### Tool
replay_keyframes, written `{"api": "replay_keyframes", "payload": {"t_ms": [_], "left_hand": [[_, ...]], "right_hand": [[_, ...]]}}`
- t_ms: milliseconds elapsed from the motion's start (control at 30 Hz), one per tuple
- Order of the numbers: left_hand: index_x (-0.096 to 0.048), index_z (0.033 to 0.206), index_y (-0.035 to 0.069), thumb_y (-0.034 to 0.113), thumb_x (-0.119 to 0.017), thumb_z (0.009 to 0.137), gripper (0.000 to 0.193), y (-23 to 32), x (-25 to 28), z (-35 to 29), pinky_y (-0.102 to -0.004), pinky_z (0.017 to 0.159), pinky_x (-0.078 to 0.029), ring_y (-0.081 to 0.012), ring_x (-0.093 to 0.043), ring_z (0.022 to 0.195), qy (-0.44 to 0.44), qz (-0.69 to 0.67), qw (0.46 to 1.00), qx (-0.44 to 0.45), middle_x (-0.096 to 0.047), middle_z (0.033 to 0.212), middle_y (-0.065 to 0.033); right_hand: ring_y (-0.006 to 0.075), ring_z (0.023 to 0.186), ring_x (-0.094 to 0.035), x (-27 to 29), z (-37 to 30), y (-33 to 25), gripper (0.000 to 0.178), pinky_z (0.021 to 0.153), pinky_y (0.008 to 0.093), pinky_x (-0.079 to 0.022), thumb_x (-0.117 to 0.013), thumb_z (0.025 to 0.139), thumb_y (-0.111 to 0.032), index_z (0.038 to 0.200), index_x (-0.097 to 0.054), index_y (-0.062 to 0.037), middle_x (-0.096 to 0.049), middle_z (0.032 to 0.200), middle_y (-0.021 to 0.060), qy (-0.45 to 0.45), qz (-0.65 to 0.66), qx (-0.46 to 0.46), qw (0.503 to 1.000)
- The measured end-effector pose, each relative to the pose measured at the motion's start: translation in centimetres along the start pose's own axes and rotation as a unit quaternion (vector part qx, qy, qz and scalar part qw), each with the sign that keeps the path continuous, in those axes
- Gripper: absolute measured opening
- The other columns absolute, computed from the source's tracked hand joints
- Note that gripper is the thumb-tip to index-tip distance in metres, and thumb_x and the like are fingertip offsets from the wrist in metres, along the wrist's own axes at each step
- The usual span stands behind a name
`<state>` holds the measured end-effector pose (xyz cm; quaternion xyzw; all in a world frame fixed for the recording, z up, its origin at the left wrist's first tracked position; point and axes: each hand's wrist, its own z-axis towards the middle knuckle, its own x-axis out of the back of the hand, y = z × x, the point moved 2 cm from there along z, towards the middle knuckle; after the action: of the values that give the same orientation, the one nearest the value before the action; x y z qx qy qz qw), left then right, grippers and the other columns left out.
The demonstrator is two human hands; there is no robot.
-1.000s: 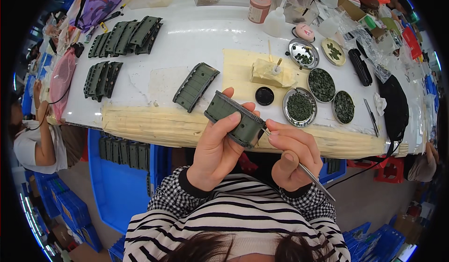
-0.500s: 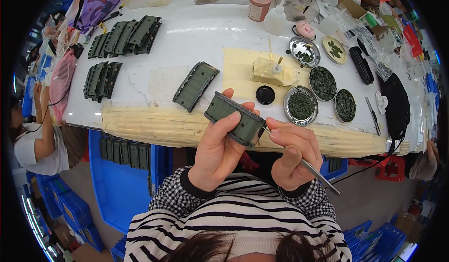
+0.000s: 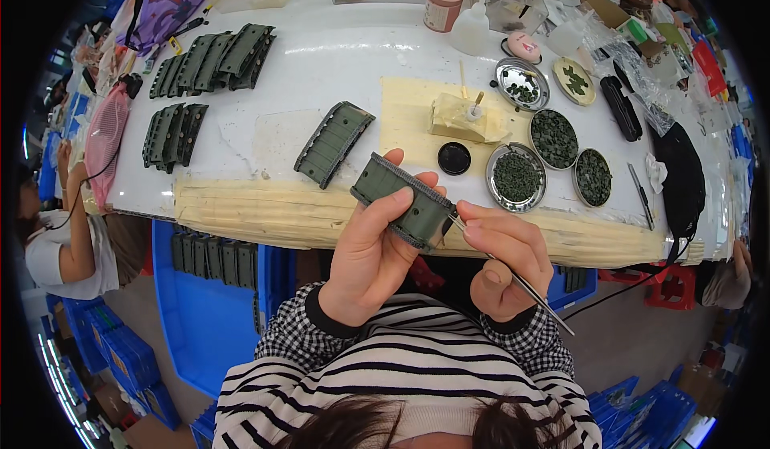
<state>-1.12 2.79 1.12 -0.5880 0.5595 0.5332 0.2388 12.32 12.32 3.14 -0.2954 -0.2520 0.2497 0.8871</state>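
Observation:
Between the thumb and fingers of my left hand (image 3: 365, 248) is a curved dark green panel (image 3: 401, 200) with ridged edges, held tilted above the table's front edge. My right hand (image 3: 509, 264) grips a pair of metal tweezers (image 3: 525, 286), whose tips meet the panel's right end. Whether the tips pinch a small part is hidden by the fingers. A similar curved green panel (image 3: 335, 144) lies on the table just beyond my left hand. Right of it are a round black cap (image 3: 455, 158) and a metal dish (image 3: 492, 184) of small dark green pieces.
More dishes of green pieces (image 3: 553, 139) stand at the right, beside a masking-taped block (image 3: 468, 119). Stacked green panels (image 3: 212, 60) lie far left. A blue bin (image 3: 192, 313) with panels sits below the table edge. A black cloth (image 3: 678, 180) lies right. Another person (image 3: 68, 248) sits at left.
The tweezers' rear end has shifted slightly up and left as my right hand turns a little. My left hand and the panel stay almost in place.

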Motion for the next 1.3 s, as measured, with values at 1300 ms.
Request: {"api": "replay_keyframes", "payload": {"t_ms": [1300], "left_hand": [[-0.057, 0.113, 0.003, 0.042, -0.052, 0.096, 0.043, 1.4, -0.4, 0.2, -0.0290, 0.102, -0.050, -0.0283, -0.051, 0.122, -0.059, -0.220, 0.972, 0.062, -0.053, 0.120, -0.0157]], "right_hand": [[0.0235, 0.083, -0.067, 0.0, 0.7, -0.2, 0.043, 0.071, 0.0281, -0.053, -0.052, 0.098, -0.038, 0.104, -0.065, 0.0019, -0.066, 0.093, 0.0171, 0.090, 0.083, -0.019, 0.992]]}}
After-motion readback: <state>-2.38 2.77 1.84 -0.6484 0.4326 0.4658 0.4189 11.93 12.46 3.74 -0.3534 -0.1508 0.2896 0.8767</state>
